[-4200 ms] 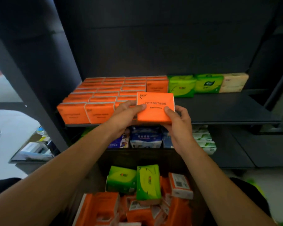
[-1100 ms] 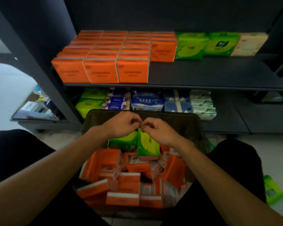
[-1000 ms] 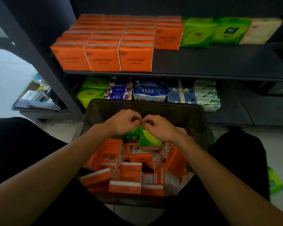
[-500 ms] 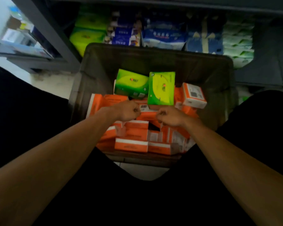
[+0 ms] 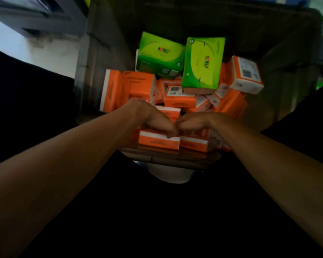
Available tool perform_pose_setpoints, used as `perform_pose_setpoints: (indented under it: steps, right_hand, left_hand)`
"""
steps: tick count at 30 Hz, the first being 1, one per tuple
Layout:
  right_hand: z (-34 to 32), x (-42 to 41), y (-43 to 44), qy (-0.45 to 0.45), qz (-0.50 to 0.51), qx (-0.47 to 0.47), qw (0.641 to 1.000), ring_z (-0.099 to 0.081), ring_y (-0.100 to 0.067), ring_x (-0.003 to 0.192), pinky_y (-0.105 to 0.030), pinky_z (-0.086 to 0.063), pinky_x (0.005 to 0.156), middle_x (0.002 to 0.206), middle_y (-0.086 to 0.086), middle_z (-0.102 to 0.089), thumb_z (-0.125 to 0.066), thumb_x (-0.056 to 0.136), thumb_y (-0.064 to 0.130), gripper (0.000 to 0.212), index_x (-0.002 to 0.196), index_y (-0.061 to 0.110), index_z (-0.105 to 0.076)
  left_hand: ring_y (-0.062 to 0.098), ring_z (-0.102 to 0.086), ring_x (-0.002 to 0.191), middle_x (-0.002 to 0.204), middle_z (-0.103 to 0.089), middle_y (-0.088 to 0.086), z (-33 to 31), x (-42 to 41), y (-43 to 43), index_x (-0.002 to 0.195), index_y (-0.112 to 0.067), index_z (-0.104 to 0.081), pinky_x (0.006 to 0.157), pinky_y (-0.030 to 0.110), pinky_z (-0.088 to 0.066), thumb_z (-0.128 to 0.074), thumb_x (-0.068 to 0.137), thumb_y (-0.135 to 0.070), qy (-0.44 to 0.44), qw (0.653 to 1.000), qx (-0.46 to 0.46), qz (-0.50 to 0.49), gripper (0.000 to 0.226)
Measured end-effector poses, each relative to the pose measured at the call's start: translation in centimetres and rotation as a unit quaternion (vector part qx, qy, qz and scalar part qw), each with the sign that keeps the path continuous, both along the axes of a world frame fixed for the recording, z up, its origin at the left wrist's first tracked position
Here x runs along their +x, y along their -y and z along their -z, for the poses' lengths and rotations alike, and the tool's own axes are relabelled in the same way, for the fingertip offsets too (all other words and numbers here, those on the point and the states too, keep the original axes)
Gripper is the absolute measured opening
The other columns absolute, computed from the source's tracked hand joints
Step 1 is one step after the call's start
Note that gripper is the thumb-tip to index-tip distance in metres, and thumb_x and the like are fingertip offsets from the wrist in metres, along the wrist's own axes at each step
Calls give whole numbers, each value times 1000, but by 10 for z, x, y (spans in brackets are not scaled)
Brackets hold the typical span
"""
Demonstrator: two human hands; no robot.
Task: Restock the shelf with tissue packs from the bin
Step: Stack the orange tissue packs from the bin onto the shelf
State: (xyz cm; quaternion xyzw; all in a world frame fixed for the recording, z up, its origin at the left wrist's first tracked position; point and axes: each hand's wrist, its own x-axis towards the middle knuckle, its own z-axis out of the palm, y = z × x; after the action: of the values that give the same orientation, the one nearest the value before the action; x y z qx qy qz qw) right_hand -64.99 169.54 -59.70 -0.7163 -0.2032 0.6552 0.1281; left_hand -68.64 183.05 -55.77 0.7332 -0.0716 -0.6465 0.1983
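Hands are dropping lower into bin [image 5: 287,53], left hand [image 5: 151,116] and right hand [image 5: 201,121] curling fingers [image 5: 168,129] over mid-frame orange packs [image 5: 158,142]; grasp unclear, next pickup starting.

Head-camera view: both forearms bare from frame edge to wrist. Left grip [image 5: 153,118], right grip [image 5: 199,121] ungloved. Plain black garment [image 5: 166,211] covers lap and both legs, filling lower frame and rising dark at either side. Fabric matte, unmarked; seams, folds, finer detail lost in dim light and blur.
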Motion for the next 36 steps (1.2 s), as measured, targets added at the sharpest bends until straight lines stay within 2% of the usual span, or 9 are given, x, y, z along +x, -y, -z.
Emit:
perform_pose_setpoints:
  steps: [3, 5, 12, 16, 21, 24, 26, 31, 36]
  right_hand:
    - [-1, 1, 3, -8, 45, 3, 999, -62, -14, 85, -33, -51, 87, 95, 2, -65, -58, 89, 33, 7, 91, 28, -63]
    - [1, 0, 4, -12, 80, -10, 997, -61, -12, 77, -33, -51, 86, 83, 4, -65, -59, 89, 31, 12, 79, 26, -64]
    - [-9, 3, 4, 0, 145, -2, 989, -63, -11, 70, -26, -46, 70, 84, 3, -65, -52, 92, 27, 13, 90, 20, -62]
    - [-20, 10, 8, 45, 146, 53, 987, -60, -18, 75, -28, -45, 70, 79, 0, -62, -62, 89, 27, 16, 98, 14, -66]
    - [-35, 18, 18, 152, 128, 176, 964, -53, -10, 72, -21, -40, 64, 77, 2, -59, -73, 83, 22, 15, 76, 17, -60]
    - [-38, 21, 22, 198, 171, 216, 941, -60, -23, 85, -35, -45, 79, 90, -13, -66, -70, 86, 27, 22, 89, 5, -66]
    - [-47, 25, 26, 185, 252, 240, 919, -55, -20, 76, -35, -41, 70, 81, -10, -61, -67, 88, 24, 18, 84, 7, -64]
    - [-83, 36, 33, 161, 493, 292, 804, -54, -18, 84, -36, -44, 72, 86, -8, -60, -64, 90, 24, 16, 87, 10, -69]
    - [-120, 50, 32, 135, 573, 347, 730, -68, -18, 91, -38, -53, 85, 99, -7, -73, -62, 89, 42, 24, 93, 21, -74]
  left_hand:
    - [28, -57, 111, 123, -59, 8, -3, 3, 3, 122, -18, -56, 101, 41, -45, -67, 77, -35, -33, 997, 32, 60, 49]
    - [25, -57, 110, 123, -58, 6, -2, 3, 6, 127, -16, -53, 96, 35, -47, -70, 79, -32, 18, 994, 48, 93, 53]
    - [23, -57, 91, 95, -56, 3, -14, 11, 8, 109, -17, -58, 83, 33, -51, -67, 79, -26, 182, 975, 65, 109, 33]
    - [30, -55, 111, 123, -58, 14, -20, 10, 2, 129, -11, -51, 91, 36, -48, -53, 87, -16, 217, 971, 68, 73, 42]
    - [33, -49, 122, 138, -48, 18, -34, 4, -5, 141, -7, -33, 98, 34, -42, -51, 90, -13, 267, 960, 74, -24, 55]
    - [32, -50, 120, 135, -51, 17, -51, 5, -4, 137, -9, -38, 87, 28, -38, -47, 93, -12, 337, 935, 55, -102, 45]
    - [30, -50, 121, 134, -53, 14, -62, 11, -5, 133, -12, -45, 89, 28, -38, -43, 97, -18, 386, 906, 40, -169, 36]
    - [25, -51, 121, 132, -55, 8, -85, 28, -10, 135, -19, -46, 99, 30, -40, -58, 90, -30, 460, 860, 3, -221, 49]
    - [13, -60, 102, 118, -62, 5, -116, 44, -16, 130, -11, -53, 85, 23, -48, -67, 88, -21, 405, 806, -153, -404, 46]
